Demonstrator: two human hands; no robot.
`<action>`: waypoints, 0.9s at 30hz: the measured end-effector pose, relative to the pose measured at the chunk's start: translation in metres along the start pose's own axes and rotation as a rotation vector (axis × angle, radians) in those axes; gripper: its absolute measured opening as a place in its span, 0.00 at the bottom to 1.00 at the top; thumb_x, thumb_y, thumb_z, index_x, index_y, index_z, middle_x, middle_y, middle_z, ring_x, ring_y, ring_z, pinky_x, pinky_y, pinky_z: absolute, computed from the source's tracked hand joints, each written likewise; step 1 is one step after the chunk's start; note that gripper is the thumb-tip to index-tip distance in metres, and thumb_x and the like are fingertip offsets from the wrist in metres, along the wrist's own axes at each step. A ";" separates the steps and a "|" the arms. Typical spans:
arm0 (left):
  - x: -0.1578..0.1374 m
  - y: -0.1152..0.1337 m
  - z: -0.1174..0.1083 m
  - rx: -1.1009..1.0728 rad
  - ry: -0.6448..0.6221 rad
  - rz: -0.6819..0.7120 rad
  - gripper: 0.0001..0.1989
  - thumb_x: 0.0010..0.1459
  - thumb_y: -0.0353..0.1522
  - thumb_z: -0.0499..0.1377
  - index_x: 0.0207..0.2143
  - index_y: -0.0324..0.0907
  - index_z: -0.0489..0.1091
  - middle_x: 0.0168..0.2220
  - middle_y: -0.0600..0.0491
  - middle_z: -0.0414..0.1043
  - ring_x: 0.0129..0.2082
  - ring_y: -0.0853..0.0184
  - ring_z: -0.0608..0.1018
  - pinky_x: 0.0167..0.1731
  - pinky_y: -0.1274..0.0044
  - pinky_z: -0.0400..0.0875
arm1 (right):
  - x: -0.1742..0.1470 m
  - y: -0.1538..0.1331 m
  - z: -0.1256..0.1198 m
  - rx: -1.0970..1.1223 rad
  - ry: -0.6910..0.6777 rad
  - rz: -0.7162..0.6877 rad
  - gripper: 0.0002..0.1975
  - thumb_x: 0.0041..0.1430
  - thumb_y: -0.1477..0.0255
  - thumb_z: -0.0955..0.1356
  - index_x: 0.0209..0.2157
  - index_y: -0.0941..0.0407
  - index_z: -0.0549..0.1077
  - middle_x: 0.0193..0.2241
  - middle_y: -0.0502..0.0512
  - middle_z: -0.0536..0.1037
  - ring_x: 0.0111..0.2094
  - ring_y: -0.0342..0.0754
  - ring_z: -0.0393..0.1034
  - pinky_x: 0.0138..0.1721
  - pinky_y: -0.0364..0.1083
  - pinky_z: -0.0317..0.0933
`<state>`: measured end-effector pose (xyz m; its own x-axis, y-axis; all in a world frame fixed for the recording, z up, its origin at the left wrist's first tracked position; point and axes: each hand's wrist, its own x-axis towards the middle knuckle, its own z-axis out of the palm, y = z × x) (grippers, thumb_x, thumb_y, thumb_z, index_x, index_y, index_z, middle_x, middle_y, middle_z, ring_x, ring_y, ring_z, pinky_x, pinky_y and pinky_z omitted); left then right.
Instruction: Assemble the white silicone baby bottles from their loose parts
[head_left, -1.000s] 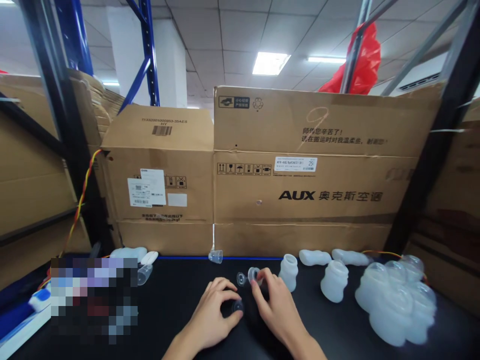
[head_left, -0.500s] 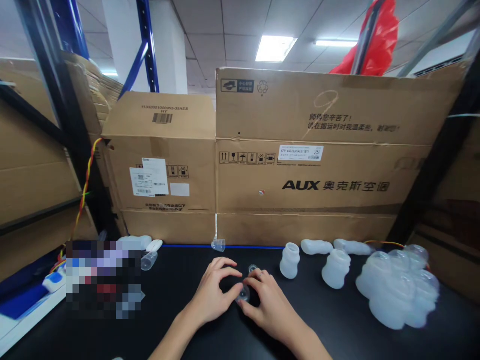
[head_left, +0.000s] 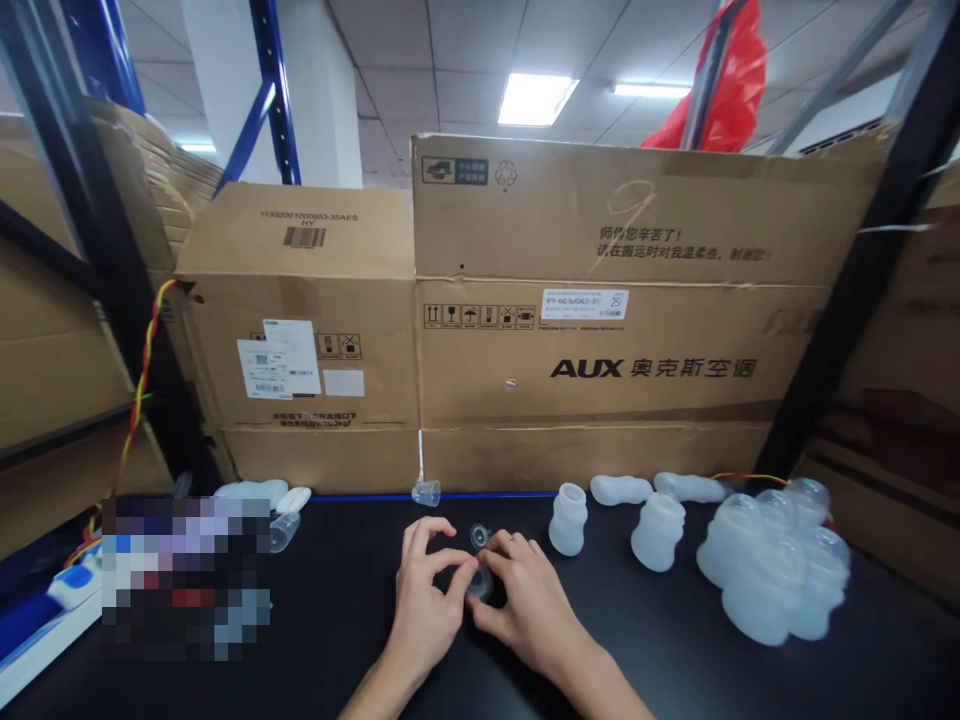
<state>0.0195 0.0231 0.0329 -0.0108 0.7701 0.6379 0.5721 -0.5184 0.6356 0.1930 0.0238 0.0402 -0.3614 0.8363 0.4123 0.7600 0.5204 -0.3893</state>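
Note:
Between my two hands, low over the black tabletop, is a small clear round plastic piece [head_left: 478, 584]. The fingers and thumb of my right hand [head_left: 534, 605] curl around its right side. My left hand [head_left: 429, 598] is at its left, index finger and thumb tips pinched together at its edge. Whether a tiny part sits in that pinch is hidden. A second small round clear piece [head_left: 480, 536] lies just beyond the fingertips, close to my right index finger. To the right, two translucent white wavy-sided bottles [head_left: 568, 522] stand upright without lids.
Several translucent bottles [head_left: 780, 570] are bunched at the right. Two more bottles [head_left: 621, 490] lie along the cardboard wall [head_left: 600, 400] at the back. A small clear cup [head_left: 427, 493] lies there too, and another clear cup [head_left: 283, 532] is left, beside a blurred-out patch.
The whole view has shifted, so everything sits further left. My left index finger and thumb have closed together at the clear piece. My right hand stays around it.

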 end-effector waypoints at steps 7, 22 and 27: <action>0.007 -0.015 0.005 -0.217 -0.058 -0.184 0.18 0.65 0.44 0.59 0.54 0.49 0.75 0.54 0.47 0.72 0.56 0.55 0.76 0.54 0.61 0.74 | 0.011 0.045 -0.044 0.033 0.593 -0.036 0.18 0.63 0.66 0.70 0.54 0.52 0.75 0.46 0.61 0.79 0.47 0.58 0.72 0.51 0.58 0.66; -0.001 -0.008 0.003 -0.087 -0.339 -0.097 0.18 0.65 0.39 0.60 0.56 0.49 0.71 0.54 0.48 0.74 0.56 0.57 0.76 0.59 0.62 0.69 | 0.016 0.069 -0.035 0.576 0.443 0.162 0.25 0.64 0.54 0.70 0.52 0.57 0.78 0.44 0.60 0.78 0.44 0.54 0.78 0.47 0.50 0.74; 0.000 0.003 0.003 -0.184 -0.368 -0.156 0.28 0.58 0.39 0.67 0.60 0.50 0.68 0.56 0.48 0.76 0.56 0.57 0.78 0.59 0.65 0.70 | 0.011 0.029 -0.014 0.991 0.160 0.069 0.26 0.63 0.55 0.72 0.58 0.53 0.75 0.53 0.62 0.80 0.54 0.57 0.76 0.58 0.56 0.68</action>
<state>0.0235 0.0221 0.0338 0.2262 0.9082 0.3521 0.4308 -0.4175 0.8001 0.2185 0.0461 0.0452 -0.2013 0.8750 0.4403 -0.0415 0.4414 -0.8963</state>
